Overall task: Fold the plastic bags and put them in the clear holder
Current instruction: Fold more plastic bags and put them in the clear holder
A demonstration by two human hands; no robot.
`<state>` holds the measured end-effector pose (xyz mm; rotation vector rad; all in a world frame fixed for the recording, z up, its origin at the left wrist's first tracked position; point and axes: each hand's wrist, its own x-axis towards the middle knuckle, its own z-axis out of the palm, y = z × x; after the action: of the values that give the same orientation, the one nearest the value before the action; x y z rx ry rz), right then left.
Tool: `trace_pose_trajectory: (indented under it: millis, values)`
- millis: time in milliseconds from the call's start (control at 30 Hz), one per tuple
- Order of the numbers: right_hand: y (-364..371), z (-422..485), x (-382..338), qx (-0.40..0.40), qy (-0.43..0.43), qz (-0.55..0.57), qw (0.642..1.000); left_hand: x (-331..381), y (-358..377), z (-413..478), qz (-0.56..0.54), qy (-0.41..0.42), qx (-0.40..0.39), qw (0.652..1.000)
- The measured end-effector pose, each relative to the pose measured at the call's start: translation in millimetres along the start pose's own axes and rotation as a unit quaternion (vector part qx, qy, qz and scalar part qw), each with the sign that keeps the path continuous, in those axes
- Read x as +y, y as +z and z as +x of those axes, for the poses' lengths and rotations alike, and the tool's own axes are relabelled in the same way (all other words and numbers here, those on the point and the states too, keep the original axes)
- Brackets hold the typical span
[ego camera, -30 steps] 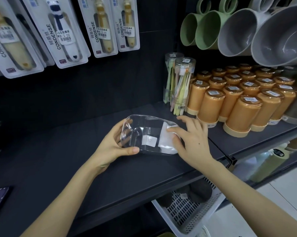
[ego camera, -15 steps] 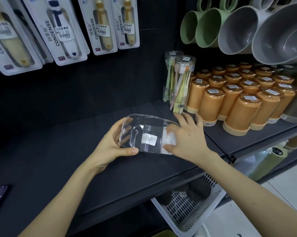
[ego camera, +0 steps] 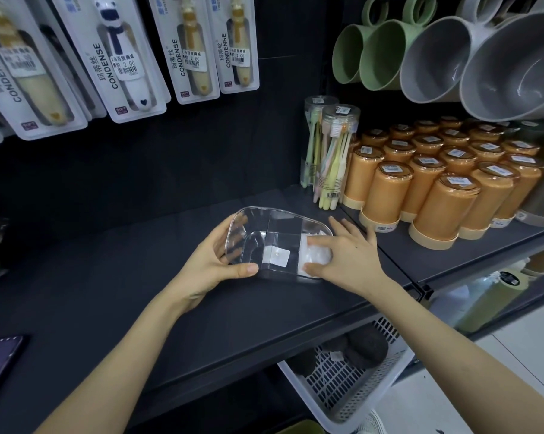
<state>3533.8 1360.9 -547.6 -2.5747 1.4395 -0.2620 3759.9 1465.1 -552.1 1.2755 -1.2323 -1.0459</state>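
Head view, single entry. The clear rounded plastic holder (ego camera: 274, 227) lies on the black shelf (ego camera: 133, 296) at centre frame, just left of the orange lidded tumblers (ego camera: 446, 208).

The left hand (ego camera: 214, 264) has its grip closed round the holder's left end. The thumb is on the near wall and the fingers show through the clear plastic.

The right hand (ego camera: 346, 261) has its grip closed on the folded white plastic bag (ego camera: 319, 255), forefinger on top and thumb at the near edge, the other fingers spread straight. We cannot tell whether the thumb also bears on the holder's wall. The bag sits in the holder's right end.

Change: a second ago the right hand's fingers rested at the right rim with more of the bag showing. Half a second ago the hand covered most of it. Now forefinger and thumb bracket it. The holder and left hand have barely shifted.

We judge this bag is being seated and nearly home. We see no loose bags elsewhere in frame, so we cannot say how many remain.
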Motion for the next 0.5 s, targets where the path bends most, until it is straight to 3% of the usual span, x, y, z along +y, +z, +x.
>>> trace_pose_trajectory:
  millis: [100,267,367,500]
  values:
    - [-5,2,-2,-0.001,0.002,0.003,1.000,2,-1,3,-0.001,-0.007,0.001,1.000]
    - [-16,-5,10,0.006,-0.007,0.136,0.991,4,-1,6,-0.005,-0.019,0.010,1.000]
    - [-17,-6,15,0.077,-0.010,0.125,0.989,6,0,7,-0.006,-0.027,0.011,1.000]
    - [-12,0,10,0.034,0.007,0.075,0.997,7,1,11,0.000,-0.037,0.020,0.999]
